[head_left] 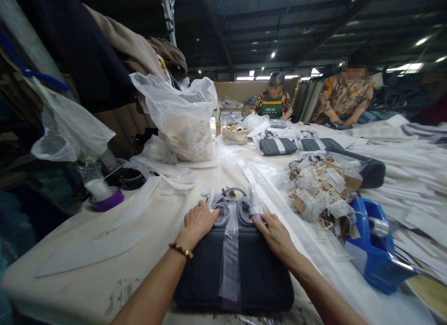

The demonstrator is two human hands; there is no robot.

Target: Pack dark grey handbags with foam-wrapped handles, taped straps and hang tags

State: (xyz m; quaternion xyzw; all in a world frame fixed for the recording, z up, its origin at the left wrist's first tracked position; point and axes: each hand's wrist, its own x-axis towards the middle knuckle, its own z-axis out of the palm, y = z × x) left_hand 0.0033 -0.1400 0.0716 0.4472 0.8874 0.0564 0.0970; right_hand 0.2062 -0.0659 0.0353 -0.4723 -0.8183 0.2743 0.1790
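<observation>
A dark navy handbag [202,264] lies flat on the table in front of me. Clear plastic film [230,264] runs down its middle. At its top edge, the grey handles [245,211] are coiled and wrapped in plastic. My left hand [199,220], with a beaded bracelet at the wrist, grips the bag's upper left corner by one coil, fingers curled and partly hidden. On the other side, my right hand [274,232] closes its thumb and fingers on the upper right corner, beside a wrapped handle end.
To the right are a heap of strung tags [317,190] and a blue tape dispenser [375,250]. Further back lie wrapped dark bags [277,146]. A large plastic sack [185,129] and a purple tape roll [106,201] stand left. Two people work at the far side.
</observation>
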